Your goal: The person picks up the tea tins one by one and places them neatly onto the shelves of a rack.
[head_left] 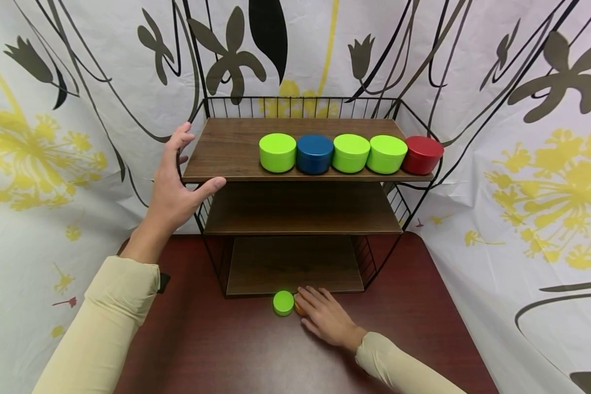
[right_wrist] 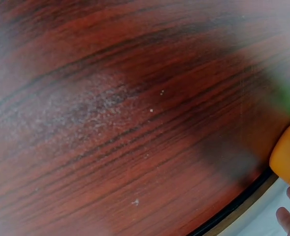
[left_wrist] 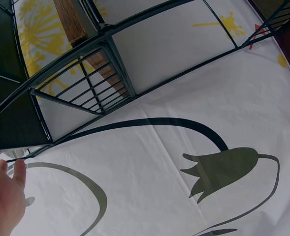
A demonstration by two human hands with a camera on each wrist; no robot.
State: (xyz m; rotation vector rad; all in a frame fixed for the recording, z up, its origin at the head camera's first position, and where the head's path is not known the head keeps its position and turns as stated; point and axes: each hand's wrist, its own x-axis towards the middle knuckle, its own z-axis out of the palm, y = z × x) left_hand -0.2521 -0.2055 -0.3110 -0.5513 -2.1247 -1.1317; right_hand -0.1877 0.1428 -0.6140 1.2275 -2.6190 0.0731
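Note:
My left hand (head_left: 174,183) is at the top left corner of a wire-framed shelf rack, thumb and fingers spread apart around its edge. In the left wrist view, the same hand (left_wrist: 4,199) appears at the lower left, beside the dark frame. On the table, my right hand (head_left: 331,318) holds an orange round container (head_left: 299,305), mostly hidden under the fingers. The right wrist view catches the orange container (right_wrist: 285,155) at the right, fingertips (right_wrist: 286,219) against it. Just left of it stands a small green round container (head_left: 283,303), before the bottom shelf.
The top shelf (head_left: 226,148) carries a row of lidded round containers: green (head_left: 277,153), blue (head_left: 314,155), two more green, and red (head_left: 423,155) at the right end. Below are a middle shelf (head_left: 300,208) and a bottom shelf (head_left: 295,265). A patterned curtain (head_left: 473,219) surrounds the dark red table (head_left: 256,350).

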